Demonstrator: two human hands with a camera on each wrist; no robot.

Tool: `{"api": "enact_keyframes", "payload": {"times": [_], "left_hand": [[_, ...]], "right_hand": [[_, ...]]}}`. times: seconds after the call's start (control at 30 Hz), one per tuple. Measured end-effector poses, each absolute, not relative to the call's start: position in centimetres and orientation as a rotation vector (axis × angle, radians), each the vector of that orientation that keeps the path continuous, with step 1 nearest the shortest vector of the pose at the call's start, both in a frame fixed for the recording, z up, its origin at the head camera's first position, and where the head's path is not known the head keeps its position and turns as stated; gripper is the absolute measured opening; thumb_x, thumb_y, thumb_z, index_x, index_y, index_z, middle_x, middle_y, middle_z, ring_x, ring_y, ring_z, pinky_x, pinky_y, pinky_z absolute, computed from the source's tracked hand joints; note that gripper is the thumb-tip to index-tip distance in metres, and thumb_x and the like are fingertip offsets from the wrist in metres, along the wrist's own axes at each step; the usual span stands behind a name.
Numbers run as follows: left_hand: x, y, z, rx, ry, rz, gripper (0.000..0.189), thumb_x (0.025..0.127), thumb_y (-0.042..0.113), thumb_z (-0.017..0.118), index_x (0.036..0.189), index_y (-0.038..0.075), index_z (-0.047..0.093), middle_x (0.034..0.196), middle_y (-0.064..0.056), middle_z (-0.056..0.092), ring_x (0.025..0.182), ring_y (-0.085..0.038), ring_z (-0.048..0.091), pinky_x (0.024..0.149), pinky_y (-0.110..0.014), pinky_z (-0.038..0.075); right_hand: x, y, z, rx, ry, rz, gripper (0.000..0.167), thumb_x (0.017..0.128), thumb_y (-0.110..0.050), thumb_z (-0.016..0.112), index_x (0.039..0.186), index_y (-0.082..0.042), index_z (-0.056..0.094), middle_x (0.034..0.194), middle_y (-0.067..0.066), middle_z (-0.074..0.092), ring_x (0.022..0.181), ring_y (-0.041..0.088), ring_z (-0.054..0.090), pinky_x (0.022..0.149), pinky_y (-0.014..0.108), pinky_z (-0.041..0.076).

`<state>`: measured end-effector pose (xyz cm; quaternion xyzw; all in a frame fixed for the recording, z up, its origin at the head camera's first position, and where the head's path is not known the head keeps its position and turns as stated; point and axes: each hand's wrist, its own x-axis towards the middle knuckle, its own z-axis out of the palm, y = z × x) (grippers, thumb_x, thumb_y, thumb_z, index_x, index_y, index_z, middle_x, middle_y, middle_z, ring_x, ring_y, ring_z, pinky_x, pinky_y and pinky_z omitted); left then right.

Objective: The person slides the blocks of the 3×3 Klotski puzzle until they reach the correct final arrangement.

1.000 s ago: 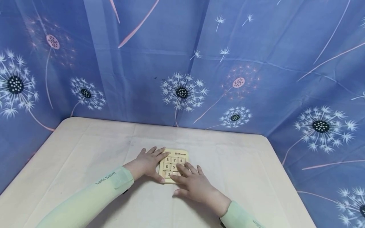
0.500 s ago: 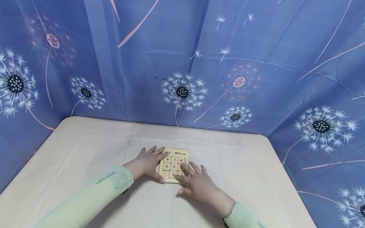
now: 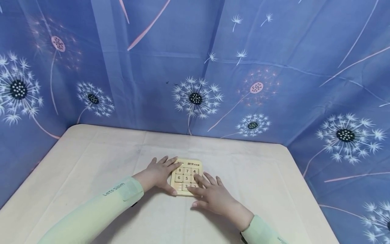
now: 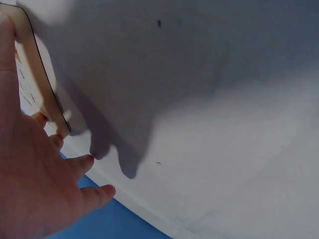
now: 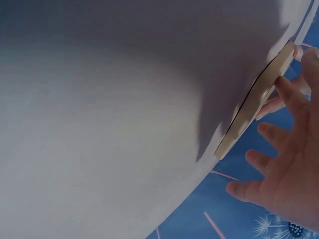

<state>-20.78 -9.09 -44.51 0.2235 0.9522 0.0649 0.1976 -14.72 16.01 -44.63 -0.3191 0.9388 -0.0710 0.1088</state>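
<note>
A pale yellow number slide puzzle (image 3: 179,162) lies flat on the table. Its top row reads 8, 7, 4 and its middle row 6, 5, and a partly covered 1. In the bottom row, the slot at left holds no tile, a 3 tile (image 3: 185,186) sits in the middle, and a 2 tile at right is mostly hidden. My left hand (image 3: 158,174) rests along the puzzle's left side, fingers spread, thumb at the lower corner and index finger near the top. With extended fingers, my right hand (image 3: 213,195) touches tiles at the lower right, its thumb off the board.
The table (image 3: 115,145) has a light cover and rounded far corners. A blue curtain (image 3: 146,84) with dandelion prints stands behind it and at both sides. Pale green sleeves (image 3: 100,206) cover the forearms.
The 3 tile has slid right from the bottom-left slot to the bottom middle. My right hand has shifted slightly right, uncovering part of the 1. My left hand has stayed in place.
</note>
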Motion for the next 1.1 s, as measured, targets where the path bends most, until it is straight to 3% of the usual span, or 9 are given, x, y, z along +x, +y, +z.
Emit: {"api": "enact_keyframes", "payload": {"times": [0.7, 1.1], "left_hand": [[-20.6, -8.8, -44.3, 0.629, 2.68, 0.165, 0.117, 0.068, 0.073, 0.081, 0.162, 0.025, 0.031, 0.174, -0.002, 0.021, 0.159, -0.039, 0.023, 0.126, -0.069, 0.022], [-20.7, -8.9, -44.4, 0.636, 2.685, 0.147, 0.116, 0.068, 0.073, 0.081, 0.162, 0.026, 0.03, 0.174, -0.002, 0.02, 0.159, -0.039, 0.023, 0.126, -0.069, 0.022]], "right_hand": [[-15.2, 16.0, -44.4, -0.979, 2.727, -0.305, 0.055, 0.095, -0.053, 0.063, 0.145, -0.03, 0.059, 0.166, 0.013, 0.037, 0.151, 0.049, 0.034, 0.113, 0.078, 0.035], [-15.0, 14.1, -44.6, -0.89, 2.795, -0.258, 0.064, 0.098, -0.056, 0.058, 0.153, -0.026, 0.049, 0.167, 0.013, 0.035, 0.154, 0.044, 0.032, 0.117, 0.076, 0.03]]}}
